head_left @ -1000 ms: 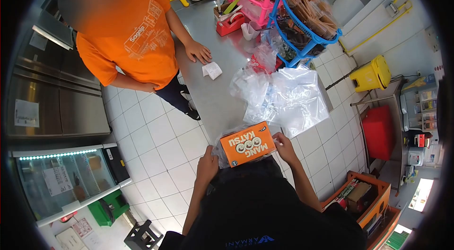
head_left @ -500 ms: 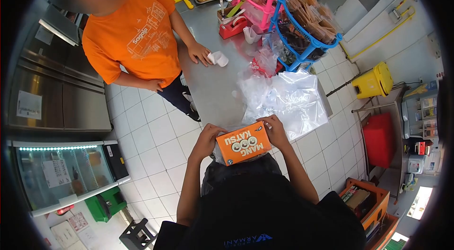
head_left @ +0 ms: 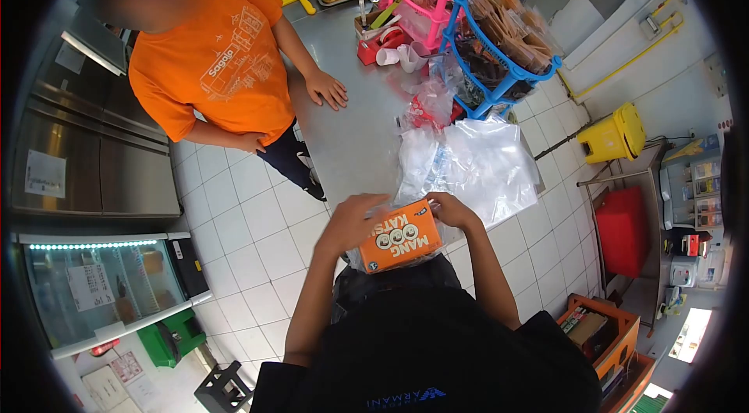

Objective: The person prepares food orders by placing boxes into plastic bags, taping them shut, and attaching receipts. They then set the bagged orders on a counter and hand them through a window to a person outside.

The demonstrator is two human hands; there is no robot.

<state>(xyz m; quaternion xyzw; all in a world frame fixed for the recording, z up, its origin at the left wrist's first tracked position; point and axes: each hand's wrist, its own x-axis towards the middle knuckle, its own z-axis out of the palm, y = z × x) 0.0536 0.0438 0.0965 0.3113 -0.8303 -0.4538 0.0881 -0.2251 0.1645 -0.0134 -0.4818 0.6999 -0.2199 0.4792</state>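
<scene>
An orange box (head_left: 400, 236) with white lettering, with clear plastic around it, is held close to my body at the table's near edge. My left hand (head_left: 353, 224) lies over the box's left end, its fingers stretched and slightly blurred. At the box's upper right corner, my right hand (head_left: 451, 210) has its fingers bent around the edge and the plastic. Clear plastic bags (head_left: 491, 167) lie spread on the metal table (head_left: 343, 140) just beyond my right hand.
A person in an orange shirt (head_left: 222, 54) stands at the table's left side, one hand on it. Pink (head_left: 442, 3) and blue (head_left: 499, 85) racks with packets stand at the far right. Near them are white cups (head_left: 411, 58) and a red tape dispenser (head_left: 374, 48).
My left hand has moved from the box's left edge onto its top. The other person has let go of a white cup, which now stands by the tape dispenser.
</scene>
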